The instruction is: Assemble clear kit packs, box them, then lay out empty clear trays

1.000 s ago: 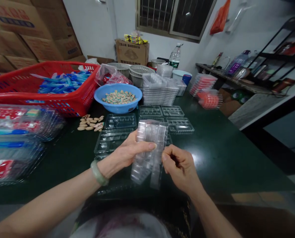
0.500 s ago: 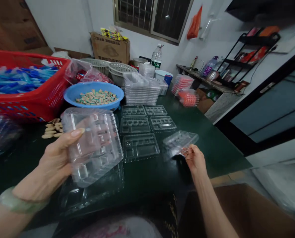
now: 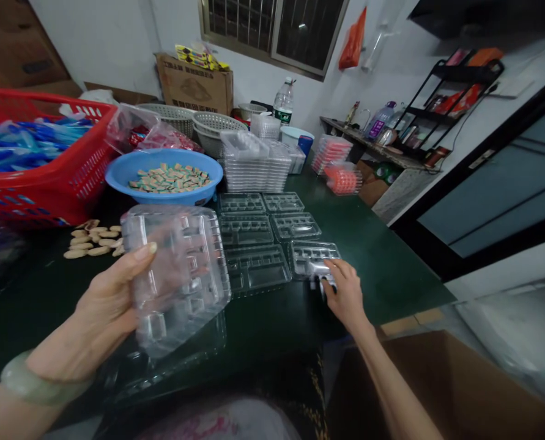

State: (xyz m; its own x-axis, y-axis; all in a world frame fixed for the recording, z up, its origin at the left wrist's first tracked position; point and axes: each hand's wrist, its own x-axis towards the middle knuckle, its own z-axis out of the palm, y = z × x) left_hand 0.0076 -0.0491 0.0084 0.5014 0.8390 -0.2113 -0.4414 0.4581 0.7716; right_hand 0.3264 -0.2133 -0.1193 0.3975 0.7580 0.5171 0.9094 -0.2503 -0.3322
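Note:
My left hand [image 3: 111, 293] grips a stack of clear plastic trays [image 3: 178, 275] with moulded compartments, thumb on top, held tilted above the table. Under that stack another clear tray [image 3: 208, 342] lies on the table, partly hidden. My right hand [image 3: 348, 296] is at the near right edge of a single clear tray [image 3: 313, 252] lying flat. Its fingers touch the tray's edge, thumb apart from them. Beside it, a larger-celled tray [image 3: 267, 275] and several more trays [image 3: 295, 226] form two columns on the dark green tabletop.
Behind the trays stand a blue basin [image 3: 162, 194] of small wrapped-looking pieces and a tall pile of clear trays [image 3: 256, 174]. A red basket [image 3: 84, 183] with blue items is at left, near peanuts [image 3: 93, 244]. Orange-filled packs [image 3: 343, 180] sit at the back right.
My right hand has lowered the tilted tray flat onto the table in the right column, and its fingers have spread. The left hand still holds its stack, nearly unmoved.

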